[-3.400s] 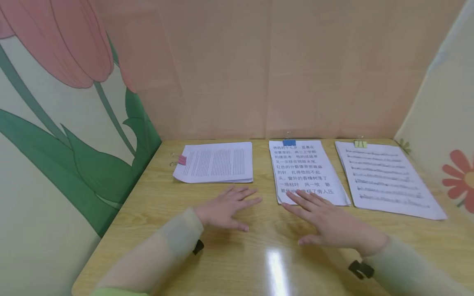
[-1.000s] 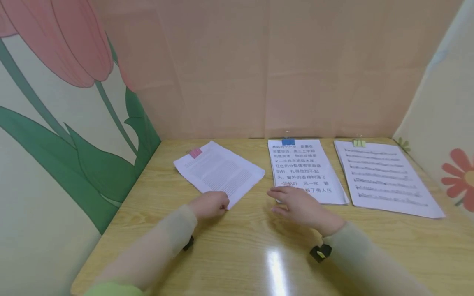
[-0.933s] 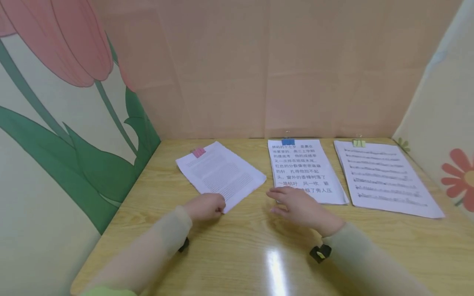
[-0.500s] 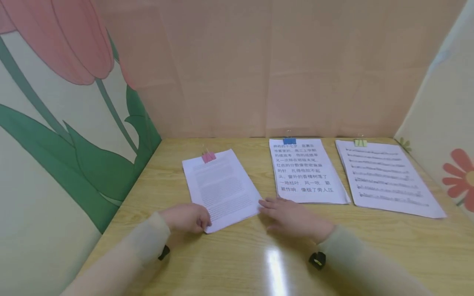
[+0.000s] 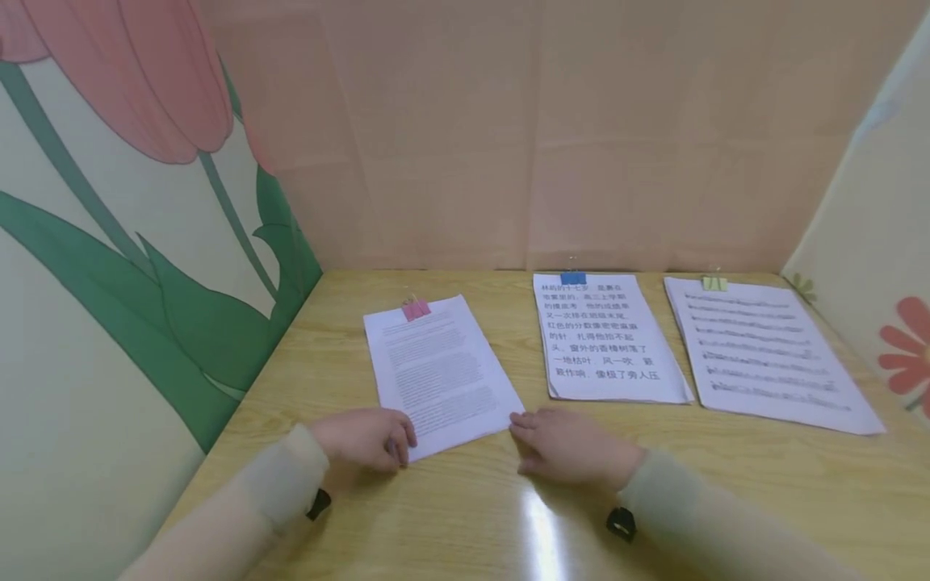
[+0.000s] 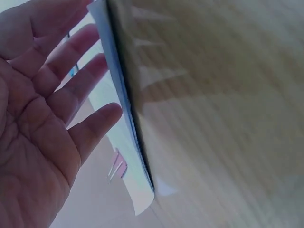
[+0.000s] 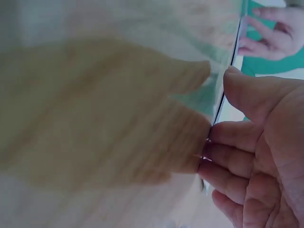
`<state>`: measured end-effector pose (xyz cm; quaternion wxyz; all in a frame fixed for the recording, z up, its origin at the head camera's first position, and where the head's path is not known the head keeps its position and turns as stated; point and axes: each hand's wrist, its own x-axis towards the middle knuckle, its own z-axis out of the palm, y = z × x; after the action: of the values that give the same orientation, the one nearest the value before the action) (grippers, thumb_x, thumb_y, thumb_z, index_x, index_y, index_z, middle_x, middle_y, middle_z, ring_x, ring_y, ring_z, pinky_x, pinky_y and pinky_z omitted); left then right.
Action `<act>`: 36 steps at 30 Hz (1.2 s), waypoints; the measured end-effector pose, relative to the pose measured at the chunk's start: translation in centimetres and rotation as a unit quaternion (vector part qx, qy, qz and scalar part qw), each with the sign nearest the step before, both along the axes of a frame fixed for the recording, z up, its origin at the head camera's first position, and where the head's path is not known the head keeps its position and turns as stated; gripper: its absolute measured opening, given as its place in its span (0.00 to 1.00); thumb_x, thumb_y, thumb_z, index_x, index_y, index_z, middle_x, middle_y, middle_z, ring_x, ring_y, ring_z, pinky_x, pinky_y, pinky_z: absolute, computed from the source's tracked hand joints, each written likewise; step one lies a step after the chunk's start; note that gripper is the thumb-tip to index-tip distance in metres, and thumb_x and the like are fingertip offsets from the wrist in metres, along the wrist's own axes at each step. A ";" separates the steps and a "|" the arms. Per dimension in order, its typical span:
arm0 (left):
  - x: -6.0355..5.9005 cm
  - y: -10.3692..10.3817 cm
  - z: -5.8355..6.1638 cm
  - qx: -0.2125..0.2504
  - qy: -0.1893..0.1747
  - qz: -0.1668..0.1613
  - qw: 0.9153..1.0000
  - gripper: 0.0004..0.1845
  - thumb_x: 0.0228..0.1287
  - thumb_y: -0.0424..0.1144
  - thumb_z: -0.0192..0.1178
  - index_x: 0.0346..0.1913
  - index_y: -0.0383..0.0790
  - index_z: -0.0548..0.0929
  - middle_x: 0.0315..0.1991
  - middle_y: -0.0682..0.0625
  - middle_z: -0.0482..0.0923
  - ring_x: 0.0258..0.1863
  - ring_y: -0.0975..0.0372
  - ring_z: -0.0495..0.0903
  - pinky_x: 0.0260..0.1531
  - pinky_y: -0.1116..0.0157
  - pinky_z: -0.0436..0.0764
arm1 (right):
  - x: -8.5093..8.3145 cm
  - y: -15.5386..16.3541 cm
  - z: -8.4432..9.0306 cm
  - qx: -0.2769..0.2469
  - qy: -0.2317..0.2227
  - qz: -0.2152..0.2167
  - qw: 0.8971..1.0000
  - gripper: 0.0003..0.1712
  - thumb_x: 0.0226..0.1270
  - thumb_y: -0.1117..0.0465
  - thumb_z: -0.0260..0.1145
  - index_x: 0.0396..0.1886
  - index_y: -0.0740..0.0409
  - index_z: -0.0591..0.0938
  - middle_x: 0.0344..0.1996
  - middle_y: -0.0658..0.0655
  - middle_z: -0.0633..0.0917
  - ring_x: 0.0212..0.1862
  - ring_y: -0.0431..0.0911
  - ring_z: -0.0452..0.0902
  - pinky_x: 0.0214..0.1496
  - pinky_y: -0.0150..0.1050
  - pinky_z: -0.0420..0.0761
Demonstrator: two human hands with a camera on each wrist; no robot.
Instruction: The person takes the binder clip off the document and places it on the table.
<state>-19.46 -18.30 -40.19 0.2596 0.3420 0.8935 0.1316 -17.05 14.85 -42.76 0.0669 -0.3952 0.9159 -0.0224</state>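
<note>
Wooden bench carries three clipped stacks. Left stack, with a pink clip, lies between both hands. Left hand rests its loosely bent fingers on the near left corner; right hand touches the near right corner, fingers relaxed and holding nothing.

Large Chinese characters fill the middle sheet, clipped in blue at the table's far edge; legible in the last lines are 一地枯叶, 风一吹 and 像极了旁人压. Fine print covers the left stack under its pink clip, too small to read. The right sheet carries lines of music notation, no readable words.
</note>
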 end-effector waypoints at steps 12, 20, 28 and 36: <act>-5.4 -0.1 0.1 0.056 0.002 0.143 0.988 0.07 0.64 0.41 0.62 0.43 0.52 0.86 0.50 0.55 0.79 0.53 0.59 0.74 0.57 0.55 0.71 | 3.4 -0.2 0.1 0.020 0.023 0.006 1.000 0.37 0.67 0.38 0.57 0.63 0.61 0.74 0.63 0.59 0.75 0.63 0.54 0.71 0.66 0.49 0.67; -10.7 -0.2 -1.0 0.107 0.060 0.339 0.933 0.26 0.70 0.40 0.54 0.68 0.38 0.67 0.69 0.38 0.62 0.65 0.46 0.64 0.63 0.47 0.65 | 6.1 -0.7 0.4 0.017 0.034 0.004 0.999 0.36 0.67 0.39 0.56 0.62 0.63 0.75 0.61 0.63 0.76 0.63 0.56 0.71 0.64 0.52 0.68; -14.1 0.4 -1.9 0.147 0.014 0.447 0.882 0.42 0.68 0.39 0.54 0.75 0.31 0.43 0.75 0.35 0.44 0.73 0.44 0.46 0.70 0.49 0.49 | 6.8 -0.7 0.9 -0.018 0.027 0.014 0.999 0.30 0.67 0.39 0.57 0.53 0.60 0.79 0.57 0.61 0.79 0.58 0.53 0.74 0.62 0.49 0.70; -15.4 2.1 -2.1 0.220 -0.038 0.502 0.836 0.40 0.68 0.40 0.54 0.75 0.34 0.46 0.75 0.36 0.46 0.73 0.45 0.48 0.70 0.50 0.49 | 6.8 -0.5 1.1 -0.033 0.019 0.025 0.999 0.30 0.67 0.41 0.59 0.56 0.60 0.79 0.56 0.59 0.81 0.53 0.48 0.76 0.57 0.43 0.74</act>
<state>-34.82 -16.16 -42.29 0.1099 -0.1102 0.8793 0.4501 -10.21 14.39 -41.68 0.0373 -0.4206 0.9055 -0.0431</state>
